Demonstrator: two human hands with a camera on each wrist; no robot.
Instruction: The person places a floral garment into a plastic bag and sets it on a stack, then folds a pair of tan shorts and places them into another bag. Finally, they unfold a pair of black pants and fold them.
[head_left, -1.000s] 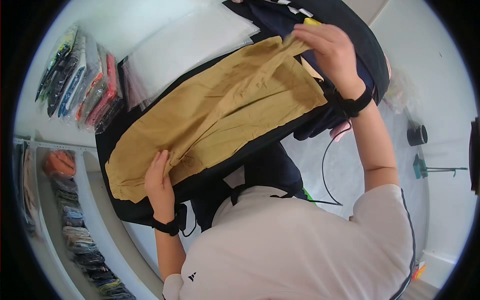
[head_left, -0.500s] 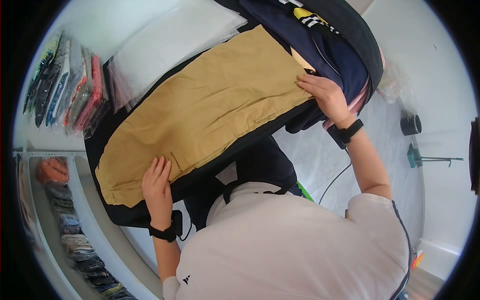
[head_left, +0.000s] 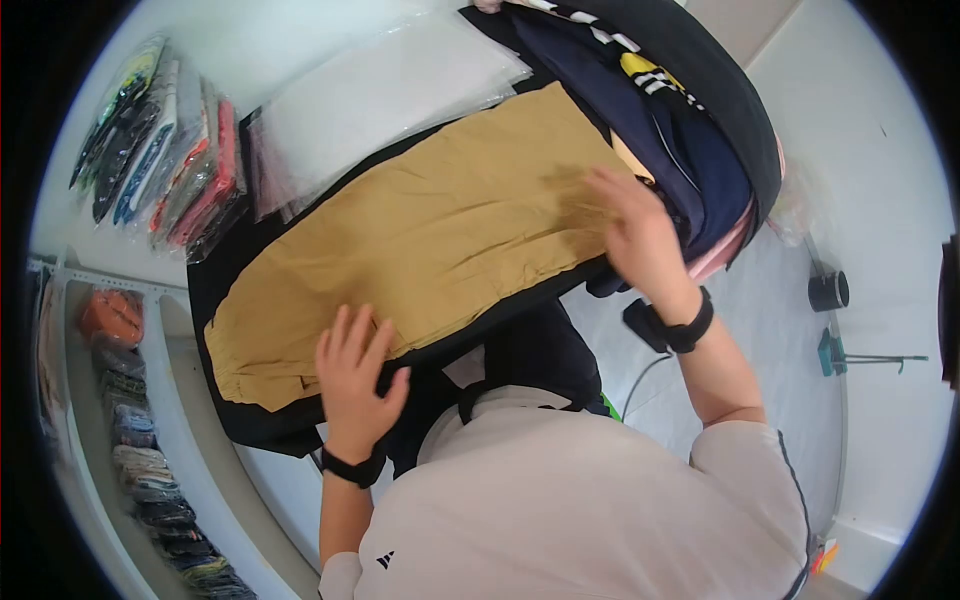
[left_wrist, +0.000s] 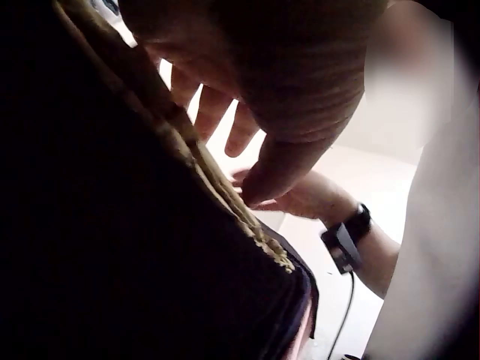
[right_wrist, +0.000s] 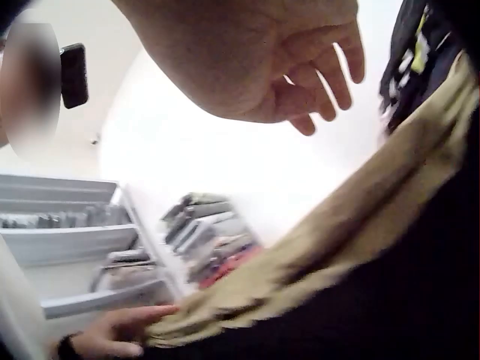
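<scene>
Two hands work over a folded mustard-yellow cotton garment (head_left: 420,250) that lies flat on a black fabric sheet (head_left: 260,425) spread across the white surface (head_left: 880,190). The left hand (head_left: 358,365) sits at the near edge of the yellow garment, fingers straight and spread, with the fingertips on the cloth and the thumb over the black sheet; it grips nothing. The right hand (head_left: 632,228) is at the far end of the same garment, palm down and fingers loosely extended, close above or just touching the cloth, and it holds nothing either; from the right wrist view its fingers (right_wrist: 330,71) hang relaxed above the yellow edge (right_wrist: 315,247). Both wrists carry black straps. Just beyond the right hand lies a heap of dark clothes, a navy top with yellow and white markings (head_left: 650,110) on top and a strip of pink cloth (head_left: 730,245) peeping out beneath it. Clear plastic bags (head_left: 390,90) lie stacked beside the far long edge of the yellow garment, and a row of packed colourful garments in clear sleeves (head_left: 160,160) stands further left. A white shelf unit with folded clothes (head_left: 130,440) runs along the left side.
</scene>
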